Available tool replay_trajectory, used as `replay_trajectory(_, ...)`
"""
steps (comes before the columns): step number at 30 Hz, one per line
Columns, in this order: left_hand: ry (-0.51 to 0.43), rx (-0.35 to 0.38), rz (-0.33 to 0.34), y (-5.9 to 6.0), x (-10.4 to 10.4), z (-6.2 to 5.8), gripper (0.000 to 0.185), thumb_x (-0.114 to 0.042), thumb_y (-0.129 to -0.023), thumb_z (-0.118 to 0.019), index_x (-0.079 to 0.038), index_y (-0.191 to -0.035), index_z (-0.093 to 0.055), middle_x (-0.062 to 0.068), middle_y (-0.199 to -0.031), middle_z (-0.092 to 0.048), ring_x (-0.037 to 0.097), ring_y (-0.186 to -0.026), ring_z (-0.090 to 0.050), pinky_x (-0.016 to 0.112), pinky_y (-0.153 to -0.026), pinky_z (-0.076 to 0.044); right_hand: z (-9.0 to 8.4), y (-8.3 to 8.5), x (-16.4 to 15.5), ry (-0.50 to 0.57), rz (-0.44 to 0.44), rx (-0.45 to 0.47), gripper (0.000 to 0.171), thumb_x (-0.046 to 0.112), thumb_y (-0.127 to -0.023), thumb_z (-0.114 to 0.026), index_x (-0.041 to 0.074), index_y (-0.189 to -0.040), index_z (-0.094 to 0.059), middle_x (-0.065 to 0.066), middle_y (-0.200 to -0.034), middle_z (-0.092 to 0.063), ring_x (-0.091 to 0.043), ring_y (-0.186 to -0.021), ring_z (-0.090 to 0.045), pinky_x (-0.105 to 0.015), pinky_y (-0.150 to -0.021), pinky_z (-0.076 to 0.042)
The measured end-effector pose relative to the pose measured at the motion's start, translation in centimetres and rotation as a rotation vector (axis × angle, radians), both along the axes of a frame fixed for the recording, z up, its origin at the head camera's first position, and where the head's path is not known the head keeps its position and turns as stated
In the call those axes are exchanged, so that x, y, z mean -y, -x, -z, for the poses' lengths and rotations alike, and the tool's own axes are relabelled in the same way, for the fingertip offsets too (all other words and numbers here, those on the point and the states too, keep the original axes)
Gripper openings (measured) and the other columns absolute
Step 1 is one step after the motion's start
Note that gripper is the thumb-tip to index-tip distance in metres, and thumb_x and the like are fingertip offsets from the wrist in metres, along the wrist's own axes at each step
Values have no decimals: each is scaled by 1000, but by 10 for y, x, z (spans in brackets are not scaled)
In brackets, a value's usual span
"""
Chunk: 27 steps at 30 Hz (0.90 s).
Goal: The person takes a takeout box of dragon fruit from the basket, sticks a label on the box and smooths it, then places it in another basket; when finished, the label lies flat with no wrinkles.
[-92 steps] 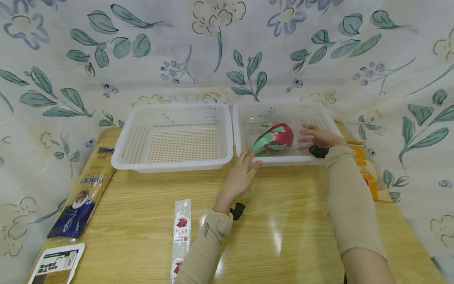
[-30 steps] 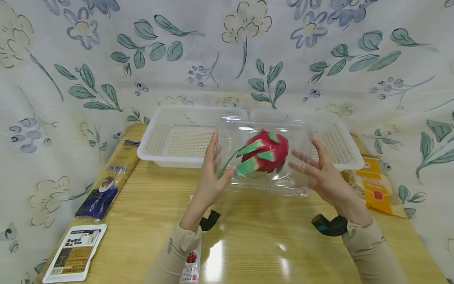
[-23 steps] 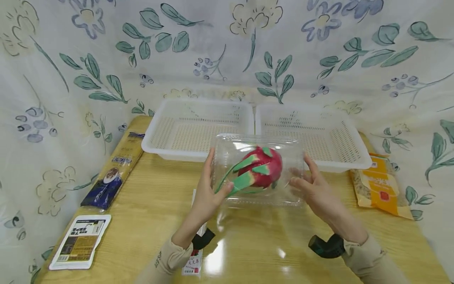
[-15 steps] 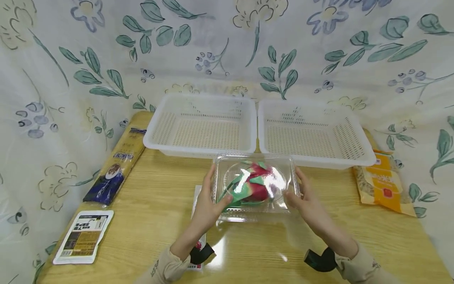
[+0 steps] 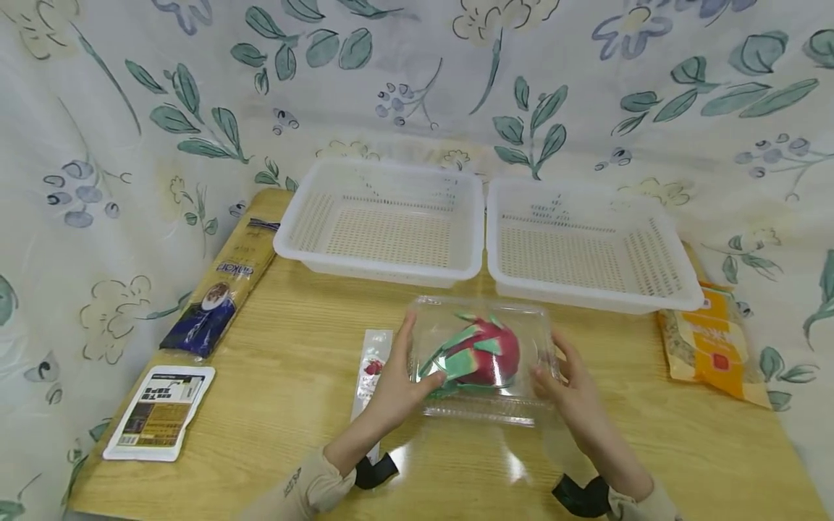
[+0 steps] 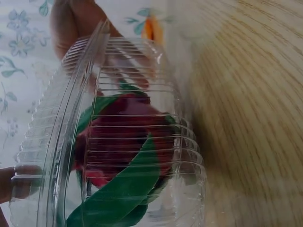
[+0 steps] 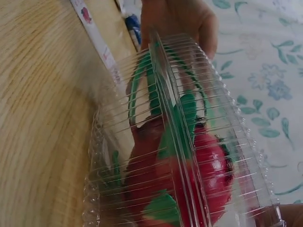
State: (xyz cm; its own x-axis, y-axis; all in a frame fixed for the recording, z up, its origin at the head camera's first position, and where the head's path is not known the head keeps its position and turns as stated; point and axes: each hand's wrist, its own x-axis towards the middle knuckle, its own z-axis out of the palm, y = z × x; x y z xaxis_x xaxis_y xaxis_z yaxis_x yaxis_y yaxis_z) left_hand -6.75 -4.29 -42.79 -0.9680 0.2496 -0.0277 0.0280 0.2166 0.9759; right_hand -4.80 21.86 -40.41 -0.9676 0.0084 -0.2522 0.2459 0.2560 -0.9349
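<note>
A clear plastic clamshell box [image 5: 528, 325] with a red dragon fruit [image 5: 500, 354] inside is held between both hands over the middle of the table. Green leaf tips of the fruit point toward the box's left end. My left hand [image 5: 396, 391] grips that end, thumb on the lid. On the opposite end, my right hand [image 5: 573, 401] grips with its fingers at the back and its thumb at the front. In the left wrist view the box's ribbed side [image 6: 137, 113] faces the camera, close to the tabletop; whether it touches the wood I cannot tell.
Two white plastic baskets [image 5: 381, 271] [image 5: 599, 297] stand side by side at the back. A strip of fruit stickers [image 5: 371, 362] lies left of the box. A noodle packet [image 5: 221, 289] and a white-edged pouch [image 5: 159, 412] lie left; an orange bag [image 5: 713, 344] lies right.
The hands have lifted the box with the dragon fruit out of the right basket. They have brought it nearer and lowered it toward the table.
</note>
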Motion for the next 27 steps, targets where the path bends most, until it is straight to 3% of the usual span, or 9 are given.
replay_trajectory(5, 10, 10, 7, -7, -1, 10, 100, -23, -87, -71, -15, -157, 0, 11, -164, 2, 48, -147, -6, 67, -114, -14, 10, -7, 0, -8, -3, 27, 70, 11, -101, -49, 5, -155, -6, -37, -146, -32, -40, -121, -53, -22, -79, -54)
replay_trajectory(10, 16, 13, 6, -10, -1, 14, 101, -26, -87, -71, -16, -157, 1, 10, -164, 4, 47, -147, -4, 68, -113, -12, 12, -9, -1, -21, -24, 11, 70, 13, -101, -48, 7, -156, -5, -36, -148, -29, -50, -126, -46, -27, -83, -55)
replay_trajectory(17, 34, 63, 70, -2, 13, 12, 105, -33, -86, -73, -29, -156, 6, 7, -164, 5, 43, -148, -1, 71, -112, -11, 17, -7, 1, -65, -25, -68, 72, 13, -100, -52, 8, -156, -7, -37, -146, -32, -50, -121, -49, -27, -81, -53)
replay_trajectory(20, 47, 62, 125, -1, 24, 9, 102, -33, -87, -72, -29, -157, 2, 12, -164, 3, 49, -146, -6, 71, -110, -17, 19, -11, 1, -55, -21, -64, 70, 14, -101, -50, 9, -156, -8, -36, -146, -32, -48, -121, -50, -33, -83, -55)
replay_trajectory(22, 48, 77, 132, -4, 32, 6, 95, -32, -89, -70, -24, -157, -5, 18, -163, -8, 54, -141, -19, 70, -106, -29, 19, -14, 0, -53, -25, -48, 68, 15, -101, -49, 9, -155, -8, -36, -147, -30, -49, -122, -49, -41, -87, -55)
replay_trajectory(24, 31, 101, 95, -7, 40, 2, 84, -30, -92, -66, -17, -156, -14, 25, -158, -19, 56, -136, -32, 67, -99, -40, 19, -16, -1, -56, -33, -35, 67, 16, -101, -49, 9, -155, -9, -35, -148, -29, -49, -122, -49, -45, -88, -55)
replay_trajectory(27, 37, 107, -65, -10, 50, -4, 65, -31, -97, -58, -11, -152, -29, 26, -151, -35, 48, -124, -50, 56, -89, -53, 17, -14, -2, -58, -51, -55, 66, 16, -101, -49, 9, -155, -10, -36, -147, -30, -47, -120, -51, -42, -86, -57)
